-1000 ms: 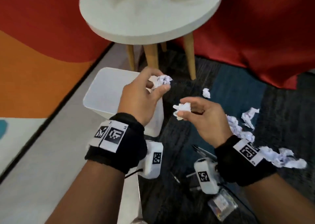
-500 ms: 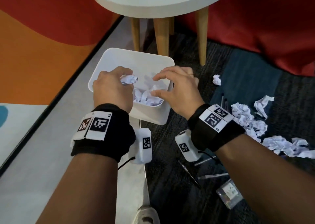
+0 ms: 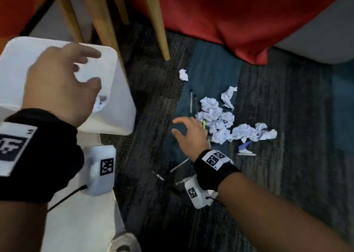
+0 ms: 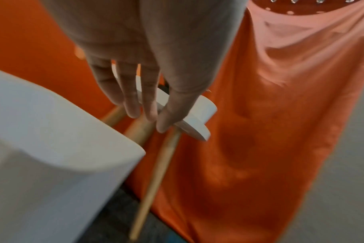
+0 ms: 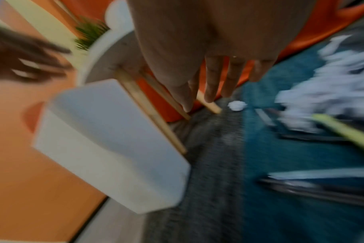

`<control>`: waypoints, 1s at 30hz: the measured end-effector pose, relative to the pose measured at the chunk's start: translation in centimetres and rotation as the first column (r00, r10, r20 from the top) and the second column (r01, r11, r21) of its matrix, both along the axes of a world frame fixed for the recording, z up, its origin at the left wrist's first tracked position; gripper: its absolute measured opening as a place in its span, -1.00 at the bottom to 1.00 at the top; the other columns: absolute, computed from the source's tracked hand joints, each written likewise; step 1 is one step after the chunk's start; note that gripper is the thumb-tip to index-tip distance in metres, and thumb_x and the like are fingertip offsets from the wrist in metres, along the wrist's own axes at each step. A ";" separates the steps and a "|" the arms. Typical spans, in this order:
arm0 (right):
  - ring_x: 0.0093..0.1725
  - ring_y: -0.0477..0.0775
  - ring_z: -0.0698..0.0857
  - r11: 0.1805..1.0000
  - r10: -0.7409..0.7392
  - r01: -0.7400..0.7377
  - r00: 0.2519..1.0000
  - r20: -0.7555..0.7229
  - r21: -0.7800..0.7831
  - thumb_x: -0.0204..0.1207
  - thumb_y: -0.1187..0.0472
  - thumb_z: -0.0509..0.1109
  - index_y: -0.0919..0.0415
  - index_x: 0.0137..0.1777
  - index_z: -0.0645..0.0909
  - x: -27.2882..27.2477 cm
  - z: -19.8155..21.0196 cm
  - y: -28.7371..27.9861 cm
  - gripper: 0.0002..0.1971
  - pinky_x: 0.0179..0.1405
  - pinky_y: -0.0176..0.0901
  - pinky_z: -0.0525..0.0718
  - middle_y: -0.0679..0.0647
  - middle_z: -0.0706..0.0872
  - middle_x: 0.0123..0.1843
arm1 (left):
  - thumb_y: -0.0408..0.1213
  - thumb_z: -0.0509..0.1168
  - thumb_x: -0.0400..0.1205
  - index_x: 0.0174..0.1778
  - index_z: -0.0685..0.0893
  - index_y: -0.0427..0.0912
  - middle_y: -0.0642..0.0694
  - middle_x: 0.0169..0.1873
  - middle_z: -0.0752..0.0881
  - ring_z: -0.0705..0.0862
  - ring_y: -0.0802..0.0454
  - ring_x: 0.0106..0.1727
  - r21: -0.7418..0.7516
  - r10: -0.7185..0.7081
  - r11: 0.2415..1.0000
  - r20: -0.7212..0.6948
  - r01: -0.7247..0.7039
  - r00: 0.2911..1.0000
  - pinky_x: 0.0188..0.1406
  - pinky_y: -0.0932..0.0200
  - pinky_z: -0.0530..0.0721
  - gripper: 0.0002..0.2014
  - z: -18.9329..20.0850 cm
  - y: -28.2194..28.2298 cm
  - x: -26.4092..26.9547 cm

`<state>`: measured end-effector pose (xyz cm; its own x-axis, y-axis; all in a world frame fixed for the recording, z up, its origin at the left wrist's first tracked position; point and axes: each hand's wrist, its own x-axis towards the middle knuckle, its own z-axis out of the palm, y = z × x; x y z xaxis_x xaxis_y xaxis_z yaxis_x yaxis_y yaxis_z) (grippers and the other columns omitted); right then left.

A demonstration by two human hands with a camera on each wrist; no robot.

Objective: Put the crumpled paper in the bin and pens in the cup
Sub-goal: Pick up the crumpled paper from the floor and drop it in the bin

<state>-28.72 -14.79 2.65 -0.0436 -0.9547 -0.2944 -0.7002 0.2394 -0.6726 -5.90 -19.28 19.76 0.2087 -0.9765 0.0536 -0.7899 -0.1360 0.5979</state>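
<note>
The white bin (image 3: 118, 106) stands on the floor at the left, with crumpled paper (image 3: 99, 104) showing inside. My left hand (image 3: 84, 69) hovers over its opening, fingers spread and holding nothing. My right hand (image 3: 183, 129) is low over the carpet with loosely curved, empty fingers, just left of a heap of crumpled paper (image 3: 222, 121). One paper ball (image 3: 183, 74) lies apart, further back. Several pens (image 3: 192, 104) lie beside the heap, others (image 3: 178, 167) near my right wrist. In the right wrist view the bin (image 5: 106, 144) and heap (image 5: 326, 92) are blurred. No cup is in view.
A white round table on wooden legs (image 3: 153, 20) stands right behind the bin. Red fabric (image 3: 239, 18) hangs at the back. A small clear plastic piece (image 3: 246, 152) lies near the heap. Dark carpet (image 3: 297, 156) stretches out to the right.
Both paper balls have gone from my hands into the bin. My right hand has swung right and down to the paper heap. My left hand has opened over the bin.
</note>
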 end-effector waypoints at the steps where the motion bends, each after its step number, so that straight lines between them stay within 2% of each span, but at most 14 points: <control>1: 0.41 0.10 0.47 0.998 -0.021 0.023 0.999 -0.044 0.063 0.61 0.01 0.36 -0.15 0.21 0.58 -1.4 -1.1 0.6 -0.80 0.45 0.24 0.34 -0.07 0.61 0.31 | -0.28 0.37 0.45 0.11 0.62 0.24 -0.02 0.06 0.69 0.64 -0.07 0.05 0.009 -0.077 0.997 -0.030 0.077 0.997 0.19 -0.13 0.62 -0.62 0.1 0.1 -1.7; 3: 0.32 0.09 0.56 0.987 -0.076 0.090 0.991 -0.108 0.129 0.60 0.01 0.37 -0.13 0.21 0.59 -4.1 -3.3 1.5 -0.79 0.37 0.22 0.46 -0.07 0.64 0.29 | -0.35 0.37 0.53 0.03 0.68 0.16 0.05 -0.03 0.70 0.64 0.01 -0.01 0.071 -0.221 0.972 -0.053 0.224 0.974 0.09 0.10 0.57 -0.72 -0.6 0.2 -4.8; 5: 0.18 0.11 0.64 0.974 -0.154 0.177 0.975 -0.160 0.141 0.56 0.04 0.39 -0.09 0.19 0.60 -6.5 -5.1 2.0 -0.78 0.27 0.18 0.55 -0.04 0.68 0.20 | -0.38 0.36 0.56 0.03 0.72 0.07 0.01 -0.07 0.73 0.65 0.00 -0.03 0.148 -0.339 0.928 -0.044 0.342 0.940 0.02 0.19 0.51 -0.76 -2.4 0.7 -7.5; 8: 0.14 0.23 0.64 0.948 -0.282 0.307 0.931 -0.233 0.080 0.51 0.18 0.38 0.03 0.23 0.56 -9.6 -7.2 2.2 -0.71 0.17 0.11 0.60 0.10 0.60 0.21 | -0.33 0.32 0.59 0.00 0.70 0.16 0.03 -0.08 0.73 0.67 0.00 -0.09 0.286 -0.501 0.825 -0.028 0.487 0.865 -0.01 0.18 0.57 -0.76 -6.0 1.6 -10.6; 11: 0.27 0.30 0.55 0.921 -0.380 0.388 0.902 -0.206 -0.001 0.42 0.38 0.33 0.11 0.38 0.45 -12.4 -8.7 1.5 -0.50 0.20 0.09 0.56 0.19 0.48 0.33 | -0.26 0.27 0.63 -0.02 0.66 0.21 0.09 -0.09 0.67 0.65 0.02 -0.09 0.364 -0.590 0.742 -0.046 0.564 0.806 0.04 0.07 0.66 -0.79 -9.7 2.5 -12.7; 13: 0.37 0.27 0.49 0.930 -0.347 0.362 0.921 -0.176 0.060 0.43 0.44 0.28 0.11 0.52 0.35 -13.8 -9.7 0.6 -0.37 0.32 0.09 0.51 0.20 0.44 0.43 | -0.24 0.23 0.66 0.01 0.66 0.20 0.12 -0.09 0.63 0.64 0.02 -0.07 0.395 -0.619 0.707 -0.056 0.586 0.784 0.07 0.05 0.66 -0.80 -11.8 3.3 -14.0; 14: 0.35 0.25 0.51 0.934 -0.317 0.338 0.933 -0.168 0.115 0.44 0.46 0.26 0.09 0.58 0.29 -14.3 -10.1 0.3 -0.32 0.32 0.07 0.52 0.19 0.45 0.44 | -0.24 0.24 0.66 0.03 0.66 0.20 0.13 -0.08 0.62 0.64 0.02 -0.05 0.404 -0.627 0.694 -0.068 0.596 0.776 0.08 0.06 0.65 -0.80 -12.8 3.7 -14.6; 16: 0.21 0.21 0.59 0.936 -0.248 0.277 0.956 -0.154 0.215 0.47 0.45 0.25 0.06 0.62 0.24 -15.1 -10.6 0.1 -0.29 0.16 -0.04 0.57 0.15 0.53 0.34 | -0.25 0.25 0.64 0.03 0.65 0.19 0.13 -0.07 0.64 0.65 0.04 -0.02 0.413 -0.635 0.678 -0.086 0.608 0.767 0.08 0.09 0.65 -0.80 -14.9 4.5 -15.7; 18: 0.24 0.24 0.62 0.943 -0.196 0.225 0.971 -0.135 0.244 0.50 0.43 0.29 0.07 0.61 0.27 -15.4 -11.3 0.9 -0.33 0.14 -0.09 0.55 0.16 0.58 0.35 | -0.26 0.26 0.64 0.06 0.64 0.18 0.11 -0.05 0.63 0.65 0.04 0.01 0.438 -0.637 0.657 -0.113 0.613 0.763 0.09 0.11 0.63 -0.79 -17.1 5.2 -17.0; 21: 0.22 0.18 0.65 0.961 -0.175 0.183 0.983 -0.057 0.209 0.52 0.42 0.33 0.10 0.56 0.34 -15.0 -11.6 2.9 -0.39 0.10 -0.21 0.51 0.11 0.65 0.25 | -0.28 0.29 0.64 0.33 0.51 0.13 -0.01 0.20 0.56 0.60 -0.04 0.22 0.488 -0.646 0.610 -0.150 0.624 0.748 0.24 0.06 0.58 -0.64 -20.4 6.0 -18.9; 24: 0.01 0.07 0.62 0.969 -0.102 0.094 0.995 0.023 0.229 0.52 0.42 0.35 0.15 0.44 0.48 -14.2 -11.4 4.6 -0.52 -0.04 -0.32 0.44 0.03 0.64 0.10 | -0.34 0.34 0.61 0.59 0.21 0.19 -0.09 0.47 0.33 0.47 -0.15 0.42 0.502 -0.638 0.605 -0.158 0.618 0.753 0.42 -0.02 0.49 -0.31 -23.5 6.6 -20.4; 26: -0.06 0.05 0.62 0.975 -0.022 0.011 0.999 0.045 0.222 0.48 0.44 0.35 0.16 0.30 0.61 -13.8 -11.4 5.5 -0.60 -0.07 -0.32 0.46 0.05 0.68 0.04 | -0.42 0.36 0.58 0.63 0.05 0.29 -0.12 0.58 0.16 0.38 -0.22 0.50 0.501 -0.646 0.612 -0.130 0.612 0.752 0.48 -0.09 0.45 -0.14 -25.4 6.7 -21.1; 28: -0.08 0.05 0.67 0.976 0.028 -0.042 0.997 0.068 0.212 0.44 0.44 0.34 0.11 0.21 0.68 -13.6 -11.4 6.3 -0.62 -0.04 -0.25 0.55 0.04 0.73 0.00 | -0.48 0.34 0.57 0.62 -0.05 0.37 -0.05 0.64 0.02 0.32 -0.25 0.51 0.506 -0.685 0.600 -0.074 0.620 0.725 0.46 -0.10 0.46 -0.06 -27.2 6.8 -21.4; 30: -0.13 0.03 0.66 0.977 0.059 -0.066 0.997 0.039 0.201 0.46 0.41 0.33 0.10 0.13 0.72 -13.7 -11.4 6.6 -0.68 -0.08 -0.25 0.55 0.03 0.72 -0.06 | -0.47 0.31 0.58 0.61 0.01 0.36 -0.04 0.62 0.04 0.31 -0.24 0.47 0.530 -0.709 0.591 -0.017 0.607 0.705 0.39 -0.11 0.52 -0.12 -28.5 7.1 -21.4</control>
